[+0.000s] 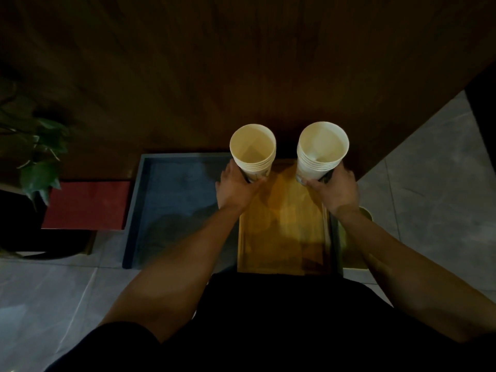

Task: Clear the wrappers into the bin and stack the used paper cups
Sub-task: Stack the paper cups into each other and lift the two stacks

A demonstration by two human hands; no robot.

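Two stacks of paper cups, one per hand. Left hand (236,187) wrapped closed round the base of the left stack (253,151); right hand (331,189) closed the same way on the right stack (322,149). Both upright, mouths up, apart from each other. Below the grips: yellow tray (284,232), blue tray (171,200) left of it. No wrappers visible. Likely next: nest one stack into the other — keep both vertical, align rims, don't squeeze.
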